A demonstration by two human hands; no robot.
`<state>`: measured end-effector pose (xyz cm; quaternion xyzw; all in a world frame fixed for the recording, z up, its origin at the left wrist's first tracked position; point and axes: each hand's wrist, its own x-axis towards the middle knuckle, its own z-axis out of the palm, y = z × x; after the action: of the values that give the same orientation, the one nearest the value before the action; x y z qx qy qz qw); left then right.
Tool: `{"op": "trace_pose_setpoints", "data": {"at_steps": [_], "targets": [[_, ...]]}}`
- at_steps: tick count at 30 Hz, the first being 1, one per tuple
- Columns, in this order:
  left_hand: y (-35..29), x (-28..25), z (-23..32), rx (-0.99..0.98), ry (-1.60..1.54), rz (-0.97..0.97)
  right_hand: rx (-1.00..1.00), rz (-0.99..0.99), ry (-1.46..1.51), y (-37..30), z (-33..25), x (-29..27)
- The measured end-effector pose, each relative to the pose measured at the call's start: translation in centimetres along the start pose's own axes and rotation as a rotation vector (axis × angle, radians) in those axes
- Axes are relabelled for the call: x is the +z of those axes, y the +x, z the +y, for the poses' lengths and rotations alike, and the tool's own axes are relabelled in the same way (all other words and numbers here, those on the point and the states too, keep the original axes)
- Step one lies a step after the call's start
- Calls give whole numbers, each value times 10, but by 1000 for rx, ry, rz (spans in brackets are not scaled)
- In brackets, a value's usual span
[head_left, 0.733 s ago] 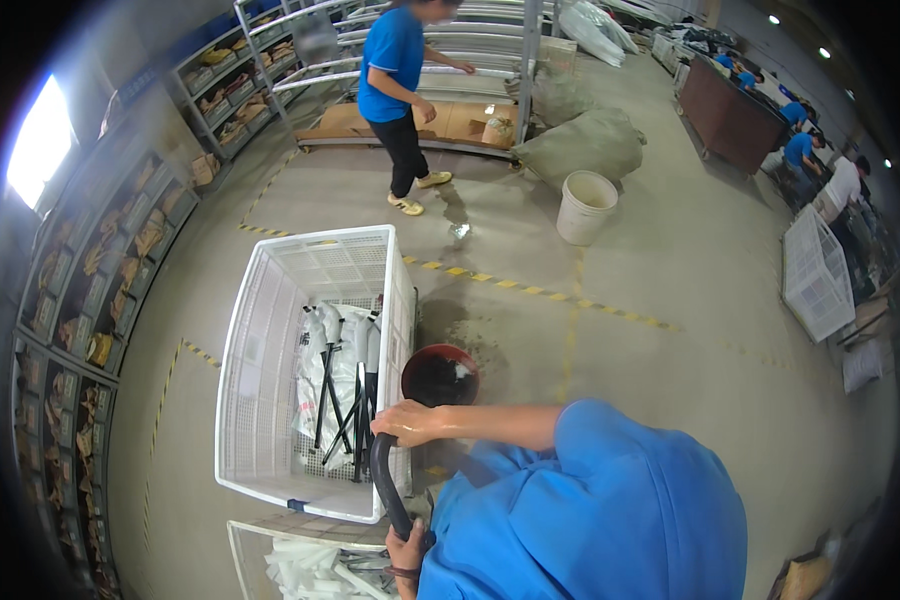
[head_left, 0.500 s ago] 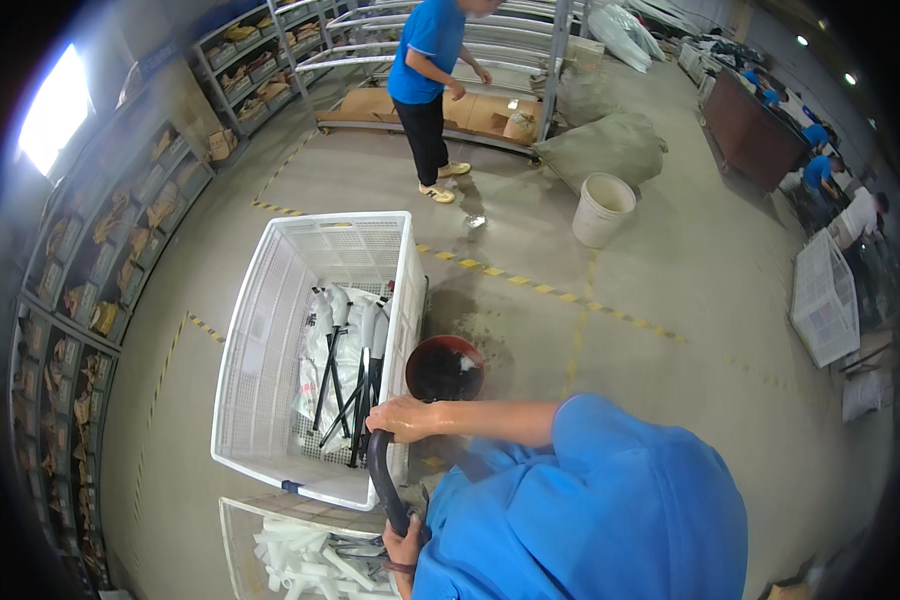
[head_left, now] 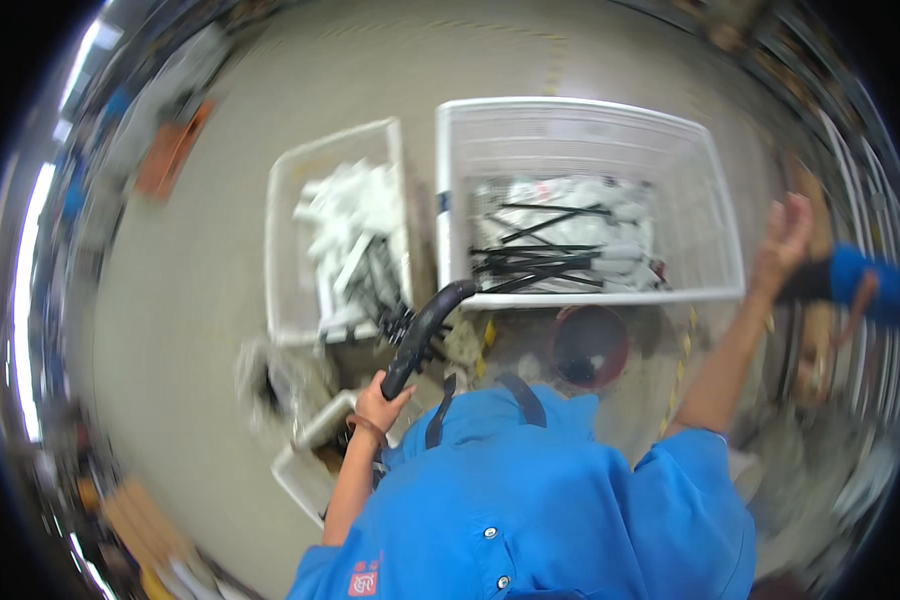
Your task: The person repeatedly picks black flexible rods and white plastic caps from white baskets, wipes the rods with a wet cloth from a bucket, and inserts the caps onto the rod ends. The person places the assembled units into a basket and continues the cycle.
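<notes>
My left hand [head_left: 377,405] is closed round the lower end of a curved dark tube [head_left: 420,340]. The tube's upper end leans over the near left corner of a large white plastic crate [head_left: 590,299]. In that crate lie several thin black rods [head_left: 540,265] and white wrapped parts [head_left: 625,220]. My right hand [head_left: 785,240] is raised beyond the crate's right end, fingers stretched out, holding nothing. Left of the large crate stands a smaller crate [head_left: 272,240] with white tubular pieces [head_left: 345,215] and dark parts.
A reddish-brown bucket [head_left: 620,365] with dark contents stands between me and the large crate. A white container [head_left: 295,480] and clear plastic wrap [head_left: 275,375] are near my left arm. At the right, a person in blue [head_left: 865,285] is close to my right hand.
My right hand has let go of the tube's upper end and swung out to the right. My view has turned left; my left hand still grips the tube.
</notes>
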<state>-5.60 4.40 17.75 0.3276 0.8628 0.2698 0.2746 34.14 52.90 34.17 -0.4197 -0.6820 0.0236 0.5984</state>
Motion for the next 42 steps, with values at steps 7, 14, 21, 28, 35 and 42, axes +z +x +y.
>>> {"op": "trace_pose_setpoints", "data": {"at_steps": [7,14,21,28,35,42], "targets": [[-102,29,-70,-484,-37,346,91,-89,595,19,-119,170],[-136,58,-152,-651,-382,550,-322,-1158,612,-276,-291,350],[-164,91,-208,-837,-717,674,256,-1914,-207,-565,-202,410],[-151,117,-196,-1029,-616,666,217,-2086,-511,-597,-223,418],[-74,142,-180,-1168,-633,668,-638,-2096,-161,-597,-252,601],[-58,173,-174,-1383,-567,714,-1486,-1717,-150,-824,-264,812]]}}
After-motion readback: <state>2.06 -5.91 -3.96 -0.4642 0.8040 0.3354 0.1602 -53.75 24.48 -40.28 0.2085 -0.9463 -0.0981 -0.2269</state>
